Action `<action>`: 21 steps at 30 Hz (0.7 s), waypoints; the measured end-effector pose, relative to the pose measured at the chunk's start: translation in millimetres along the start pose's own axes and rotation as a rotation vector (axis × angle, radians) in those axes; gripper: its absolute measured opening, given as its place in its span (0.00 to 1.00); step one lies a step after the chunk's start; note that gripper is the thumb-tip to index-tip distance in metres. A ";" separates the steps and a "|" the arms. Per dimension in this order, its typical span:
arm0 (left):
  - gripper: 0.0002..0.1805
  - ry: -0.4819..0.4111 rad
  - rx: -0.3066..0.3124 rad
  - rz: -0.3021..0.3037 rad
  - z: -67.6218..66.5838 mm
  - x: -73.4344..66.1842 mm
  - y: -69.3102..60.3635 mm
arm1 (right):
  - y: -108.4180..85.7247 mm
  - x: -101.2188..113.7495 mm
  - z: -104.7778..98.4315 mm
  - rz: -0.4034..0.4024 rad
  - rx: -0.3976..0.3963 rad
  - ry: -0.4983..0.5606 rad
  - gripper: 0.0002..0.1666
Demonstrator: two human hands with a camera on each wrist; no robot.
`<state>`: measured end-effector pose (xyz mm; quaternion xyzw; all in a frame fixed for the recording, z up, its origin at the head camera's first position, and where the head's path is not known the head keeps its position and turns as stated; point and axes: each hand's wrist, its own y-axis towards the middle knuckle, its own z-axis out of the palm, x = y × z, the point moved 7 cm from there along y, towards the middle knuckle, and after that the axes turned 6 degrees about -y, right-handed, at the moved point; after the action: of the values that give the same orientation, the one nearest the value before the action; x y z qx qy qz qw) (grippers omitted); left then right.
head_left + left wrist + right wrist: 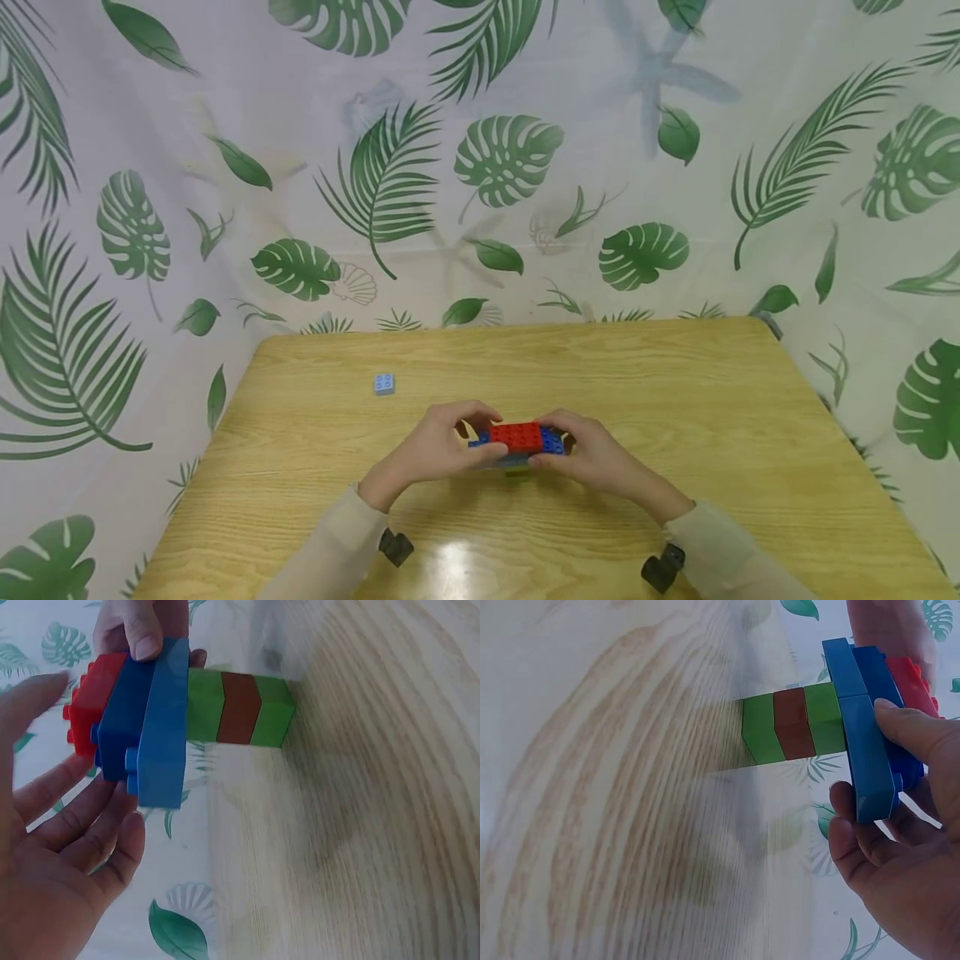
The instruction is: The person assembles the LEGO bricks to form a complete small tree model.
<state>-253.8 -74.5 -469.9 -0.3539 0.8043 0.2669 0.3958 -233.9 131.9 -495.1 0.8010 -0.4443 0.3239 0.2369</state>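
A stack of toy building bricks stands upright on the table. Its narrow column has a brown brick between two green bricks, the lower green brick at the tabletop. Wider medium-blue bricks lie across the column, with dark blue bricks above them. A red brick tops the stack. My left hand holds the upper left part, thumb by the red brick and fingers behind. With its thumb on the dark blue layer, my right hand grips the right end, fingers curled behind.
One light blue brick lies apart, toward the back left of the wooden table. A leaf-printed cloth hangs behind the table and along its sides. Each sleeve carries a small black camera.
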 end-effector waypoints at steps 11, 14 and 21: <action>0.20 -0.020 -0.468 -0.156 -79.6 67.8 -7.2 | -0.8 2.1 -2.2 -0.007 0.005 -0.009 0.29; 0.22 -0.029 -0.543 -0.223 -91.8 85.6 -12.6 | -1.1 2.0 -2.7 -0.007 0.008 -0.012 0.30; 0.28 -0.020 -0.635 -0.358 -102.7 119.3 -23.2 | -1.1 1.8 -2.6 -0.015 0.008 -0.010 0.29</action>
<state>-333.7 -204.1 -516.0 -0.5918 0.6027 0.4332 0.3144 -233.1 133.2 -492.2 0.8070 -0.4380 0.3198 0.2337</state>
